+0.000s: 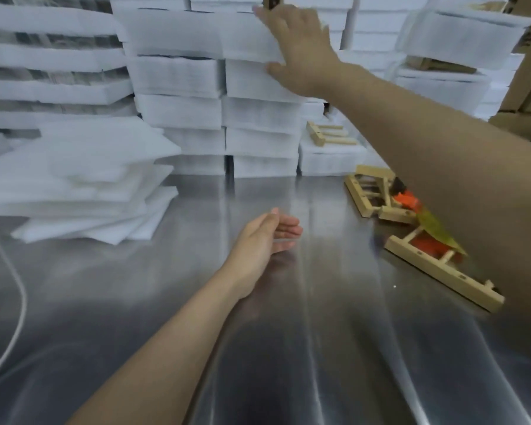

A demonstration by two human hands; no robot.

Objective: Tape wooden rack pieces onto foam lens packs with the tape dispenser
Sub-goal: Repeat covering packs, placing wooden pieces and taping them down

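Upper centre: our right hand (298,47) grips the top foam pack (196,35), which lies flat with its long axis left-right. Mid-frame, our left hand (267,237) is open above the bench (288,348). At right, a wooden rack piece (442,268) lies diagonally.

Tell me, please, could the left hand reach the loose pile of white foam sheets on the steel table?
Probably yes: the left hand is open and empty, and only bare steel table lies between it and the loose pile of white foam sheets.

Glossy stainless-steel worktable (288,348), white cable (24,305) along its left, brown cardboard boxes (529,93) far right
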